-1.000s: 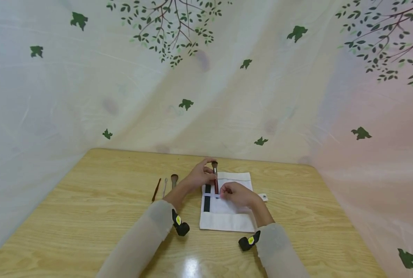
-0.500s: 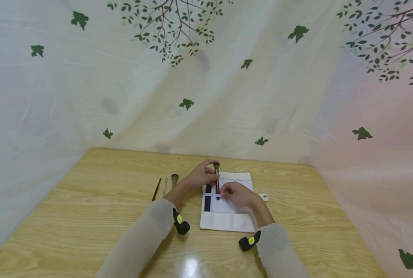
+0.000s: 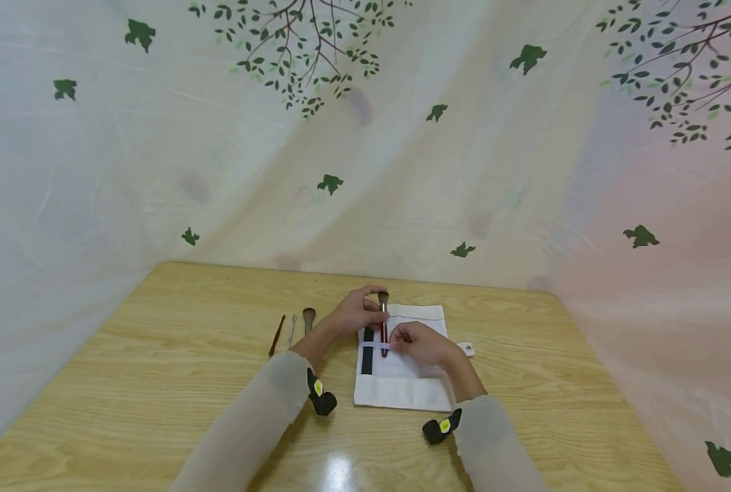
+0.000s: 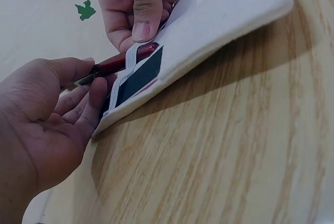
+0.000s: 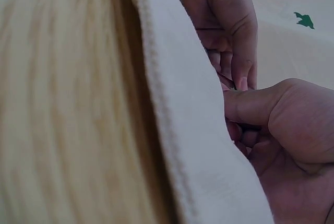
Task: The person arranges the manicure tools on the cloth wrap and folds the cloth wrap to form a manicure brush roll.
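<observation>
My left hand [image 3: 354,313] holds a makeup brush [image 3: 384,333] with a dark bristle head and a red handle, gripping it near the metal collar. The handle passes under a white elastic band [image 4: 129,67], and its rounded end shows beyond the band in the left wrist view. With thumb and fingers my right hand [image 3: 423,344] pinches the band beside the handle. Beneath both hands the white fabric brush roll [image 3: 402,393] lies unfolded. A flat black strip [image 3: 367,361] lies under the band along its left side. The roll hides part of my fingers in the right wrist view.
Left of the roll lie a thick brush [image 3: 309,317], a thin metal tool [image 3: 292,330] and a slim reddish-brown stick [image 3: 277,335]. A tab with a snap [image 3: 466,349] sticks out on the right. Behind the wooden table [image 3: 156,383] hangs a leaf-printed cloth [image 3: 249,171].
The brush has slid toward me through the band, so more of its handle end shows below it. My left hand has moved slightly down and right with it; my right hand stays put.
</observation>
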`<state>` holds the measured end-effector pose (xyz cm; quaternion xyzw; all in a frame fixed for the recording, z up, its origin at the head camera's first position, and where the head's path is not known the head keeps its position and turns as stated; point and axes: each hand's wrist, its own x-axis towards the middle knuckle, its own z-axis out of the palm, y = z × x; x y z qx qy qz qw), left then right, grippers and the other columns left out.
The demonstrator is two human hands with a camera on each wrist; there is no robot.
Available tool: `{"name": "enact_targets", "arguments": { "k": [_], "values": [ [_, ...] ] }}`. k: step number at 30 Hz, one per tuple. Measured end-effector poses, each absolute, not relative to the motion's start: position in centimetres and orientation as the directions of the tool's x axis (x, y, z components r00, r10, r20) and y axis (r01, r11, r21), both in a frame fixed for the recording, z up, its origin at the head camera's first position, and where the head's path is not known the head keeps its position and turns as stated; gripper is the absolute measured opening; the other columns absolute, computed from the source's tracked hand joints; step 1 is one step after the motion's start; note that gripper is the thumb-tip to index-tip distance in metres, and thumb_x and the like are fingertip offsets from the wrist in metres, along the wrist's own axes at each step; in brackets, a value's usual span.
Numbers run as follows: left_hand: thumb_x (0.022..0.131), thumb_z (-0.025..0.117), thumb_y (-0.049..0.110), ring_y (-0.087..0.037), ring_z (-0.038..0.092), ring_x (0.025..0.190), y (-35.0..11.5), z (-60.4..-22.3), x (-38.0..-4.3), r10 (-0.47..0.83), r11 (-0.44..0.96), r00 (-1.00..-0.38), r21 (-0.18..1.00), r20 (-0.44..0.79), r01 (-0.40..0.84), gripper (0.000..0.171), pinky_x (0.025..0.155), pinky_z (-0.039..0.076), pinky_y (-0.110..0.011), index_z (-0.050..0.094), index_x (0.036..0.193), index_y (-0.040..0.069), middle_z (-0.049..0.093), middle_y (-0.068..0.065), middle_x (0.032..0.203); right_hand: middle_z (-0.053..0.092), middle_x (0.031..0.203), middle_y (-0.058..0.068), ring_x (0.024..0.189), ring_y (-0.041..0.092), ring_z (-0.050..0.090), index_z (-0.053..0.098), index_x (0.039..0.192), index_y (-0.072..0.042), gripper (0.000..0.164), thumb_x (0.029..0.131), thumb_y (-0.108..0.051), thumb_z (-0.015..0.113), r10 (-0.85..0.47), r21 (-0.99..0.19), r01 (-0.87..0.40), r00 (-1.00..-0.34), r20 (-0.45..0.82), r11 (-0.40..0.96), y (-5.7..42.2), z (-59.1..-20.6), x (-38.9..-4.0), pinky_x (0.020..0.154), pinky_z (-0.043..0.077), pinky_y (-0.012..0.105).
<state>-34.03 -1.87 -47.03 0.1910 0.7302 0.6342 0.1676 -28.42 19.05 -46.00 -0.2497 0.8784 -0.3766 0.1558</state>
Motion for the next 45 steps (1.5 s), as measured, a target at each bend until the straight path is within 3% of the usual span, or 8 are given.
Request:
{"name": "enact_targets", "arguments": {
  "k": [7,13,18,31,41,45],
  "values": [
    [0.096,0.071,0.003,-0.019,0.071,0.078,-2.3,-46.92,-34.12,0.539,0.156,-0.842,0.986,-0.03,0.065,0.061,0.074,0.06,-0.034,0.044,0.151,0.003,0.073,-0.015,0.099,0.06,0.086,-0.001,0.081,0.014,0.052,0.065,0.095,-0.005,0.014,0.101,0.002,0.055,-0.563,-0.743,-0.326,-0.822,-0.082,0.584,19.05,-45.94,-28.32,0.077,0.043,0.028],
    [0.095,0.072,0.002,-0.021,0.069,0.091,-2.32,-47.04,-34.16,0.525,0.169,-0.851,0.98,-0.002,0.102,0.06,0.077,0.06,-0.035,0.047,0.149,0.001,0.064,-0.019,0.119,0.061,0.086,-0.001,0.081,0.013,0.053,0.065,0.095,-0.005,0.014,0.102,0.002,0.055,-0.56,-0.737,-0.329,-0.824,-0.08,0.59,19.04,-45.98,-28.34,0.077,0.044,0.028],
    [0.095,0.072,0.003,-0.022,0.069,0.097,-2.37,-47.26,-34.13,0.514,0.181,-0.858,0.977,0.004,0.113,0.059,0.079,0.059,-0.035,0.048,0.148,0.002,0.061,-0.019,0.125,0.061,0.085,-0.001,0.079,0.013,0.052,0.065,0.094,-0.005,0.014,0.101,0.003,0.055,-0.563,-0.735,-0.333,-0.822,-0.079,0.59,19.1,-46.04,-28.34,0.076,0.044,0.028],
    [0.098,0.069,0.005,-0.02,0.068,0.091,-2.23,-47.46,-34.18,0.499,0.164,-0.866,0.978,0.033,0.132,0.047,0.076,0.059,-0.033,0.054,0.142,0.0,0.063,-0.02,0.119,0.06,0.086,-0.001,0.081,0.014,0.052,0.065,0.095,-0.006,0.015,0.101,0.002,0.055,-0.552,-0.728,-0.325,-0.829,-0.088,0.603,19.0,-45.87,-28.36,0.078,0.044,0.029],
    [0.095,0.074,0.011,-0.018,0.064,0.101,-2.61,-47.64,-34.39,0.554,0.271,-0.829,0.925,0.075,0.265,0.037,0.082,0.054,-0.03,0.065,0.129,0.001,0.068,-0.012,0.115,0.061,0.086,0.001,0.08,0.012,0.052,0.065,0.094,-0.002,0.013,0.1,0.004,0.055,-0.565,-0.754,-0.332,-0.822,-0.063,0.567,19.18,-46.07,-28.31,0.075,0.043,0.026],
    [0.099,0.069,0.011,-0.016,0.065,0.095,-2.69,-47.79,-34.48,0.574,0.264,-0.814,0.921,0.088,0.286,0.028,0.08,0.056,-0.029,0.066,0.123,-0.002,0.07,-0.013,0.11,0.061,0.085,0.001,0.079,0.012,0.052,0.065,0.094,-0.003,0.012,0.1,0.003,0.056,-0.566,-0.753,-0.335,-0.823,-0.059,0.566,19.18,-46.1,-28.37,0.075,0.043,0.027]
  ]
}}
